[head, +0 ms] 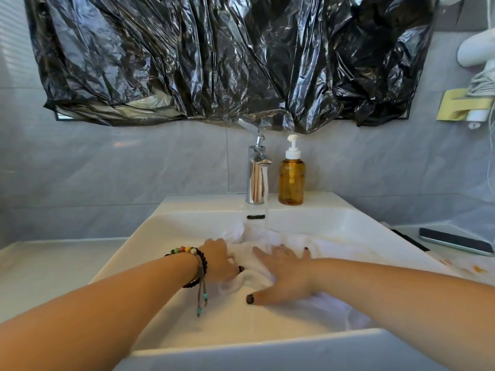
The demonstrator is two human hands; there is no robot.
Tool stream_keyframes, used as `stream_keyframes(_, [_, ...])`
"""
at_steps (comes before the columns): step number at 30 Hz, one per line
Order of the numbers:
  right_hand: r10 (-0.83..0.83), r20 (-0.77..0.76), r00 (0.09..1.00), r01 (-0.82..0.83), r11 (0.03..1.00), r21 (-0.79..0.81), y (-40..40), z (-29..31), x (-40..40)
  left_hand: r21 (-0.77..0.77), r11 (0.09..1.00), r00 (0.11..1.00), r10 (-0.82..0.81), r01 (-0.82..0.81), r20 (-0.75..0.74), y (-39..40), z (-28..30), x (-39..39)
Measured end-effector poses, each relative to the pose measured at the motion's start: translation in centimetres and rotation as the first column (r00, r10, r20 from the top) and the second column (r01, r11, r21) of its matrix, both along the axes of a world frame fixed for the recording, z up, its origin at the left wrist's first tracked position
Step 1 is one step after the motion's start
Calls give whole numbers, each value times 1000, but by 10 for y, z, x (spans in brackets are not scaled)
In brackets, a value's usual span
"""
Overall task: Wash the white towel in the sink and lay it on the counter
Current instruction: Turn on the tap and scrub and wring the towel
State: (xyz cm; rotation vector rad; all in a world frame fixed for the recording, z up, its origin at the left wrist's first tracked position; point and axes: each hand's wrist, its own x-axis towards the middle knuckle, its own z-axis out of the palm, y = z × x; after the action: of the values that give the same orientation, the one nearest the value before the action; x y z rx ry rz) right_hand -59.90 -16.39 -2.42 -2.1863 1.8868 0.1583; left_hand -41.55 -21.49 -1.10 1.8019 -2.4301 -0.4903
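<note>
Right now both my hands are down in the white sink (150,228), working the white towel (334,249) that lies bunched across the basin from its back wall toward the right rim. My left hand (218,261) is curled into the cloth near the middle of the basin, fingers clenched on a fold of it; beaded bracelets (197,259) sit on that wrist, with a cord and small beads dangling below. My right hand (285,279) lies flat and spread on the towel, palm down, pressing rather than grasping, thumb stretched toward the front rim. Water (266,199) runs from the chrome faucet (255,178) at the back edge of the sink and lands on the towel just beyond my right fingers. An amber pump bottle (291,180) stands just beside the faucet, on its right. On the counter (53,266) past the sink's right rim lies a dark flat object (455,241). Crumpled black plastic (227,57) hangs on the wall above.
</note>
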Motion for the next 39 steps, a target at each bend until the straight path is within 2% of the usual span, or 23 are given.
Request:
stream_keyframes(2, [26,-88,996,-36,992,-119,-4,-11,1,22,998,996,59,-58,-72,-5,-2,-1])
stream_keyframes(7, [81,-217,973,-163,903,-398,-15,-13,3,65,996,986,78,-69,-148,-15,-6,2])
stream_keyframes(12, [90,-153,984,-152,874,-461,-30,0,10,114,991,943,100,-67,-317,-9,5,1])
stream_keyframes(14, [81,20,997,-66,914,-400,-28,15,15,93,993,911,101,-69,-401,-8,12,3])
stream_keyframes(17, [57,291,955,-25,993,-113,-22,49,10,-5,998,845,54,-67,-532,-8,22,5])
stream_keyframes(19, [-33,406,913,13,998,53,-14,70,1,-32,998,740,18,-54,-673,-3,33,1])
stream_keyframes(20, [-72,450,890,38,996,83,-13,77,-4,-35,998,672,4,-44,-741,2,40,-2])
stream_keyframes(23, [-167,612,773,186,982,34,-13,89,-13,-32,999,481,-21,-14,-876,18,62,-13])
stream_keyframes(25, [-161,728,666,220,975,15,-15,91,-14,2,1000,369,-8,27,-929,23,72,-22])
stream_keyframes(27, [-165,870,465,137,984,113,-19,85,-13,47,997,280,29,59,-960,22,79,-33])
stream_keyframes(29, [-197,926,323,139,977,159,-24,71,-12,77,996,240,65,40,-969,16,81,-43])
stream_keyframes(31, [-185,926,328,249,963,104,-20,68,-12,97,995,249,103,-35,-963,7,78,-47])
stream_keyframes(33, [-135,903,408,333,943,-10,-21,68,-19,101,989,308,131,-109,-942,-3,68,-42])
stream_keyframes(34, [-117,912,393,385,922,-47,-22,70,-24,110,986,352,148,-126,-924,-6,64,-37])
stream_keyframes(37, [-15,979,205,551,828,-102,-26,78,-35,157,983,494,182,-92,-850,-9,57,-20])
stream_keyframes(39, [97,983,157,574,801,-171,-23,87,-38,207,978,563,175,-7,-808,-4,56,-15])
